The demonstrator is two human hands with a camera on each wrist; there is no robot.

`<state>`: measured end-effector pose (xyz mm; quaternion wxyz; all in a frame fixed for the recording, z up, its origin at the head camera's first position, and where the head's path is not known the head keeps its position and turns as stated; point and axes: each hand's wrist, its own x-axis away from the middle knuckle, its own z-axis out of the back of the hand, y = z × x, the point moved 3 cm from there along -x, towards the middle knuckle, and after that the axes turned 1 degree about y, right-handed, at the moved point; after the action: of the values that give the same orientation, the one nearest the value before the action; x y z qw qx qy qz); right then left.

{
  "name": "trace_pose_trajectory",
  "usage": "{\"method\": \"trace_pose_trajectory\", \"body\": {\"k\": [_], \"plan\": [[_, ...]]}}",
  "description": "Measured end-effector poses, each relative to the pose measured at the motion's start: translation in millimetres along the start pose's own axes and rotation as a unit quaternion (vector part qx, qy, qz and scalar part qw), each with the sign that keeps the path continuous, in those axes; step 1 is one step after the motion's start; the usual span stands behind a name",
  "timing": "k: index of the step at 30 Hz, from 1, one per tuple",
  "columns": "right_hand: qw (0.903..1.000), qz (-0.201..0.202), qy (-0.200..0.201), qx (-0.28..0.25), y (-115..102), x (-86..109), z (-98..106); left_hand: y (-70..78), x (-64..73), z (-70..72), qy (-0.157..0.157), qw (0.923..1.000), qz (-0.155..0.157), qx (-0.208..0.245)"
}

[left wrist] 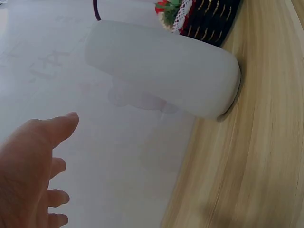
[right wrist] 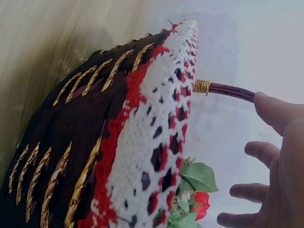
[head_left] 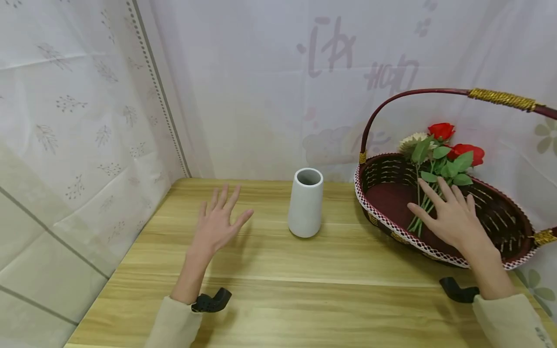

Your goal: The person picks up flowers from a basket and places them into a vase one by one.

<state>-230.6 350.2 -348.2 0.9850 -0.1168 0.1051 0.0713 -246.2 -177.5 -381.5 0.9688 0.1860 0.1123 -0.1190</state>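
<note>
A white vase [head_left: 306, 205] with a round open mouth stands upright on the wooden table. To its left my left hand [head_left: 217, 224] hovers above the tabletop, fingers spread, touching nothing; the vase [left wrist: 166, 69] also fills the upper part of the left wrist view. My right hand [head_left: 457, 220] is held over a dark red woven basket [head_left: 387, 229], its fingers spread near the flower stems. In that basket lie red roses [head_left: 441, 131], a cream flower [head_left: 415, 143] and green leaves [head_left: 461, 162]. The right wrist view shows the hand [right wrist: 280, 166] beside the basket's white-and-red lace rim [right wrist: 147, 128], with nothing grasped.
The basket's tall arched handle [head_left: 417, 91], wrapped in gold cord, rises behind the flowers. A pale printed curtain [head_left: 243, 96] hangs along the table's back edge, and another [head_left: 78, 145] at the left. Black wrist mounts [head_left: 212, 300] sit at both cuffs.
</note>
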Motion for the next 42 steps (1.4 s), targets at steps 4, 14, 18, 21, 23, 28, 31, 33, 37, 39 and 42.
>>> {"method": "trace_pose_trajectory", "body": {"k": [4, 14, 18, 21, 23, 28, 31, 33, 37, 39, 42], "plan": [[1.0000, -0.002, 0.003, 0.002, 5, -1.3, 1, 3.4, -2.1, -2.6, -0.001, 0.9999, -0.002, 0.011], [0.9996, 0.004, 0.027, -0.001, 14, -4.5, 6, 10.4, -5.7, -10.2, -0.003, 0.9989, -0.013, 0.044], [0.9995, -0.002, 0.028, -0.010, 19, -6.9, 9, 15.3, -8.2, -13.2, -0.001, 0.9979, -0.024, 0.060], [0.9994, -0.009, 0.025, -0.024, 25, -9.6, 11, 18.8, -9.8, -15.2, -0.002, 0.9967, -0.027, 0.076], [0.9990, -0.013, 0.025, -0.035, 28, -11.1, 13, 20.5, -10.7, -16.7, -0.005, 0.9958, -0.027, 0.087], [0.9981, -0.016, 0.035, -0.049, 36, -12.2, 17, 24.5, -12.8, -20.8, -0.005, 0.9944, -0.031, 0.101], [0.9977, -0.015, 0.039, -0.053, 39, -12.9, 19, 27.6, -14.4, -23.0, -0.005, 0.9934, -0.037, 0.108], [0.9975, -0.017, 0.039, -0.057, 40, -13.5, 20, 29.6, -15.7, -24.3, -0.002, 0.9926, -0.043, 0.114], [0.9973, -0.027, 0.032, -0.060, 44, -15.3, 21, 32.5, -18.5, -28.2, -0.003, 0.9904, -0.047, 0.130], [0.9973, -0.032, 0.029, -0.060, 46, -16.6, 22, 33.5, -19.7, -30.4, -0.004, 0.9888, -0.048, 0.141], [0.9970, -0.036, 0.023, -0.064, 49, -18.2, 23, 34.3, -21.7, -33.5, -0.007, 0.9869, -0.043, 0.155]]}}
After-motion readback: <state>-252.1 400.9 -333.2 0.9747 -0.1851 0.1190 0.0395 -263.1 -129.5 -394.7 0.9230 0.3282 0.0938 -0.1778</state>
